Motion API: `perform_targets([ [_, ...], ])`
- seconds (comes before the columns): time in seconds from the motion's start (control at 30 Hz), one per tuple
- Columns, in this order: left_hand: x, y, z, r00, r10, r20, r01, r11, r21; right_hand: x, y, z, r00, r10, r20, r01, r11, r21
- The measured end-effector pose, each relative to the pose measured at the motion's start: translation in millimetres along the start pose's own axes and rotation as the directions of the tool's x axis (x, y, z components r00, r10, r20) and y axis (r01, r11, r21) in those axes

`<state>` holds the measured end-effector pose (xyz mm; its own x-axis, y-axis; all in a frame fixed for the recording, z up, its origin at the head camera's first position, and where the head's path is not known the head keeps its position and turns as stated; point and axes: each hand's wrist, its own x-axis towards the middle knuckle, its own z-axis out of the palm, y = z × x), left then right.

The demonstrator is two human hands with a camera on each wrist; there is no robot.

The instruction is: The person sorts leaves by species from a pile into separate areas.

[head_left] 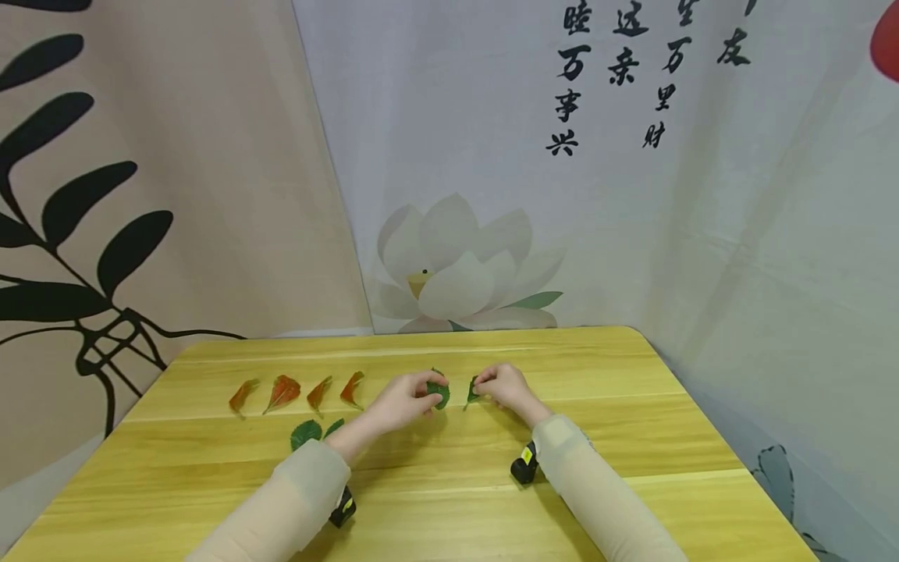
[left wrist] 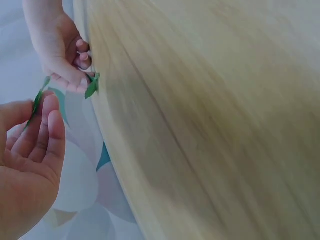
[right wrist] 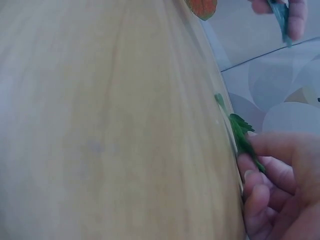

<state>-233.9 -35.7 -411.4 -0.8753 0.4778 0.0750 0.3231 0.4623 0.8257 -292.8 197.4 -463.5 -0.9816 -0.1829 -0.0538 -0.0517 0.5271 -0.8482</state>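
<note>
My left hand [head_left: 406, 403] pinches a rounded green leaf [head_left: 440, 393] between thumb and fingers over the far middle of the table. In the left wrist view this leaf [left wrist: 36, 105] is seen edge-on, its stem end pointing up. Just to the right, my right hand [head_left: 507, 387] holds a second green leaf [head_left: 472, 392] low at the tabletop. The right wrist view shows that leaf [right wrist: 240, 131] with toothed edges, thumb and fingers gripping one end while the stem points away from the hand.
Several red-orange leaves [head_left: 284, 392] lie in a row at the back left of the wooden table [head_left: 449, 507]. Two more green leaves [head_left: 305, 434] rest by the left forearm. Black wrist devices [head_left: 524, 466] sit under both sleeves. A printed cloth [head_left: 477, 156] hangs behind the table's far edge.
</note>
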Motion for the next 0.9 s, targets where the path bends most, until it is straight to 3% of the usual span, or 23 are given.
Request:
perform_targets([
  [0.17, -5.2, -3.7, -10.5, 1.0, 0.023, 0.021, -0.022, 0.999, -0.03, 0.8, 0.5, 0.5, 1.0, -0.003, -0.007, 0.003, 1.0, -0.015],
  [0.53, -24.1, -10.8, -43.1, 0.999, 0.039, 0.015, -0.04, 0.996, 0.079, -1.5, -1.0, 0.9, 1.0, -0.003, -0.01, 0.003, 0.999, -0.032],
  [0.9, -46.8, -18.2, -58.8, 0.998, 0.043, 0.053, -0.047, 0.997, 0.069, -1.7, -2.8, 2.4, 1.0, 0.015, -0.013, -0.015, 0.999, -0.041],
])
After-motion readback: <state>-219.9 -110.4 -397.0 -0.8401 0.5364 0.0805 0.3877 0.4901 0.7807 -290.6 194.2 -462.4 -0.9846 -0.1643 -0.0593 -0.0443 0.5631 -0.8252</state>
